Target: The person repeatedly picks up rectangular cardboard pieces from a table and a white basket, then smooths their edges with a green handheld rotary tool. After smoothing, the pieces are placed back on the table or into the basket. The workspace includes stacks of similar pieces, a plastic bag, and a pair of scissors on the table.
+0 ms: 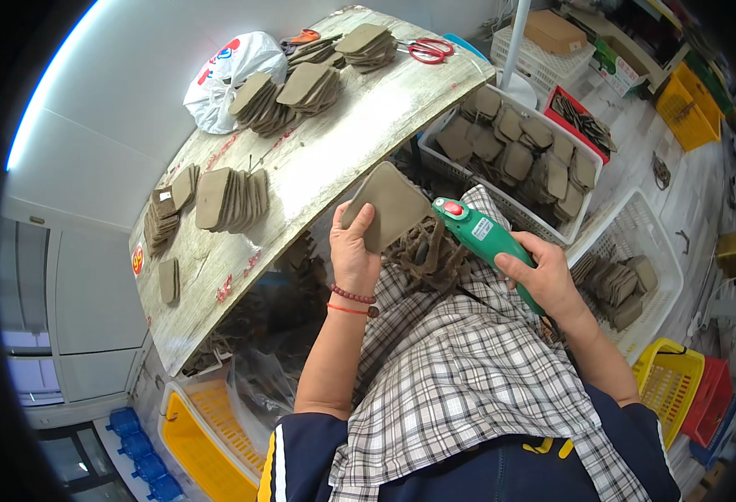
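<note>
My left hand (356, 251) grips a flat olive-brown pad (391, 205) with rounded corners, thumb on its face, above my lap. In my right hand (543, 272) is a green handheld electric cutter (487, 238) with a red switch. Its front end is close to the pad's right edge; whether they touch I cannot tell, and its blade is hidden. Brown scraps (430, 255) lie in a tangle on my plaid apron (460, 351), just below the pad. A stack of similar pads (232, 201) stands on the worn table to the left.
The table (334, 151) also bears more pad stacks (309, 88), a white plastic bag (238, 75) and red-handled scissors (429, 51). Right of it, a white crate (581, 226) holds many pads. Another white crate (673, 284) and yellow baskets (673, 381) stand nearer me.
</note>
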Demonstrator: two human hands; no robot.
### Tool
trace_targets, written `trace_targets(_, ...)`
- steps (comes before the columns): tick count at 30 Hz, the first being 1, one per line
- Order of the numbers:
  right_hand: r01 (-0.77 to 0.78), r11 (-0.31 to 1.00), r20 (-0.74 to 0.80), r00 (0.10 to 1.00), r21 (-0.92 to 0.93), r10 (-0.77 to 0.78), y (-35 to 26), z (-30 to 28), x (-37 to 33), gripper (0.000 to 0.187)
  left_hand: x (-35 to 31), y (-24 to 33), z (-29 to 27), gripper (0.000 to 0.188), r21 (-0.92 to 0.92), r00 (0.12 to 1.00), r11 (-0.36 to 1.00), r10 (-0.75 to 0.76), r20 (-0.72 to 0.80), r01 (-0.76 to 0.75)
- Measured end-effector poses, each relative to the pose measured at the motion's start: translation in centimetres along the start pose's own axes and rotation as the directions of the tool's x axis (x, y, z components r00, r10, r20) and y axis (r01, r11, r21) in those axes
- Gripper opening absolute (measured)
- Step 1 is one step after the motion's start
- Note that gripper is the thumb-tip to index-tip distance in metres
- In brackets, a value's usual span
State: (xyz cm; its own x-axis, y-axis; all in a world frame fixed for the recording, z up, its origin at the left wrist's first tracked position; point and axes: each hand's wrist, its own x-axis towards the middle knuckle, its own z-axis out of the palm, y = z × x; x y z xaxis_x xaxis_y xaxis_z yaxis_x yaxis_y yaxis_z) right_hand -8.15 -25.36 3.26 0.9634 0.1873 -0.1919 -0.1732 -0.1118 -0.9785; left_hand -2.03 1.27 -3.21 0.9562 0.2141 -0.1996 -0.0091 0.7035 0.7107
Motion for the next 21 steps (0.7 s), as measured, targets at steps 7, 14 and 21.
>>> trace_targets(7,0.071,0.994,-0.036,0.997,-0.088,-0.074,0.1,0.4,0.5,0.039,-0.7,-1.0,0.4,0.019,0.047,0.999,0.998,-0.045,0.021,0.044)
trace_targets(14,0.023,0.999,-0.083,0.996,0.039,-0.019,-0.1,1.5,2.0,0.035,-2.0,-2.9,-0.3,0.017,0.089,0.989,0.988,-0.135,0.068,0.129)
trace_targets(21,0.035,0.999,-0.210,0.977,-0.026,-0.039,1.5,-0.3,1.1,0.033,3.6,9.9,-7.4,0.020,0.371,0.824,0.826,0.522,-0.220,-0.424)
